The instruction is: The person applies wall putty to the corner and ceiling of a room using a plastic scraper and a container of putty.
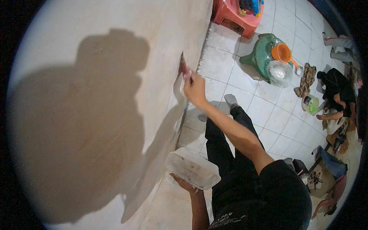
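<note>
My right hand (195, 90) is closed around the reddish handle of a putty knife (183, 63), whose dark blade lies at the pale wall (165, 34). Lower down, my left hand (184, 183) supports a clear plastic tub (193, 168) from beneath and the side. The tub is tilted, with whitish smears on its walls and a few darker spots inside. Some of the left fingers are hidden under it. A white smear shows on the fingers near the tub's lower edge.
A green stool (257, 57) carries an orange dipper (281, 53) and a plastic bag of white material (279, 73). Beyond stands a pink stool (234, 17). A crumpled brown cloth (306, 79) and a pale yellow-green container (310, 103) lie on the tiles. Other people (337, 92) are at the right.
</note>
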`<action>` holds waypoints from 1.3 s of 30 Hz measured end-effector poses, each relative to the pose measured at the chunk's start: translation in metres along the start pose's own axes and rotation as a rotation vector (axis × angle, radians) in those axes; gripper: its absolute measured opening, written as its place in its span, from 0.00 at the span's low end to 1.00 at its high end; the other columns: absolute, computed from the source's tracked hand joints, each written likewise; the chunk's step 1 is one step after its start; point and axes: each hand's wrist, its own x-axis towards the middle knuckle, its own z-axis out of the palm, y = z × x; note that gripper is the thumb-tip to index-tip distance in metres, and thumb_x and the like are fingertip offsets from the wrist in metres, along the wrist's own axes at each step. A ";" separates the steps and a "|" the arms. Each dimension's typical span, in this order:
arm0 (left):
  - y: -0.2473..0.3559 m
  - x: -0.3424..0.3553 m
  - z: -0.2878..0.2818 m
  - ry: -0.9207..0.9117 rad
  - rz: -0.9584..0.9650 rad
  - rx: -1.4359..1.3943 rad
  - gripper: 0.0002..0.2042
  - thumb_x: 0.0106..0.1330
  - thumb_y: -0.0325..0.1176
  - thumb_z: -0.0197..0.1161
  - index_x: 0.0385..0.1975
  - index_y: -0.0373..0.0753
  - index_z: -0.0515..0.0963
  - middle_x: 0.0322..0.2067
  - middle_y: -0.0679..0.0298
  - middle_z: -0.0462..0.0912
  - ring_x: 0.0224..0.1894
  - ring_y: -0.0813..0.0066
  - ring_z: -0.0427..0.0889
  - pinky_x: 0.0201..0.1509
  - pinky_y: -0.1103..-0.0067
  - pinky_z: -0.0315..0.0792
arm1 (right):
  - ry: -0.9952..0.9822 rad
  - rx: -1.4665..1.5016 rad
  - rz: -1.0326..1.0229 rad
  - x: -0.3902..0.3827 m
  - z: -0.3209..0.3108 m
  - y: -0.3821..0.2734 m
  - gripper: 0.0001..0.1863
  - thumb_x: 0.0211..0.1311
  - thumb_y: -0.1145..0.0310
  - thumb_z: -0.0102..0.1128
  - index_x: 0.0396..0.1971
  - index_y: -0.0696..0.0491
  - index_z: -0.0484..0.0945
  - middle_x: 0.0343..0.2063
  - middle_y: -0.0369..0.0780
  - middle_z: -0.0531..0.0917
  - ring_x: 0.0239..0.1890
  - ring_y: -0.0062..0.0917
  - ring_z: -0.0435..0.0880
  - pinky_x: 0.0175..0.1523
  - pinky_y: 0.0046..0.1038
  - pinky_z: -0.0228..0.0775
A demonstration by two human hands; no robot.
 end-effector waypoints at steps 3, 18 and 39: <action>-0.001 0.022 -0.050 -0.423 -0.046 -0.437 0.25 0.71 0.50 0.31 0.62 0.42 0.52 0.60 0.55 0.57 0.60 0.58 0.62 0.62 0.63 0.60 | -0.193 0.083 0.123 -0.049 -0.006 -0.041 0.17 0.57 0.76 0.46 0.46 0.62 0.74 0.27 0.56 0.76 0.22 0.30 0.77 0.33 0.28 0.70; -0.023 0.016 -0.070 -0.245 -0.018 -0.128 0.30 0.67 0.57 0.34 0.65 0.46 0.49 0.65 0.58 0.49 0.64 0.54 0.53 0.66 0.59 0.51 | -0.239 0.185 0.286 -0.001 0.022 0.087 0.12 0.58 0.73 0.47 0.20 0.63 0.74 0.11 0.39 0.73 0.15 0.20 0.71 0.21 0.26 0.62; -0.117 -0.014 -0.081 -0.047 -0.014 -0.431 0.35 0.63 0.63 0.40 0.62 0.42 0.52 0.60 0.56 0.56 0.59 0.57 0.59 0.63 0.63 0.56 | -0.351 0.539 0.650 0.041 0.039 0.110 0.06 0.56 0.79 0.47 0.24 0.66 0.69 0.19 0.46 0.75 0.15 0.34 0.76 0.19 0.36 0.71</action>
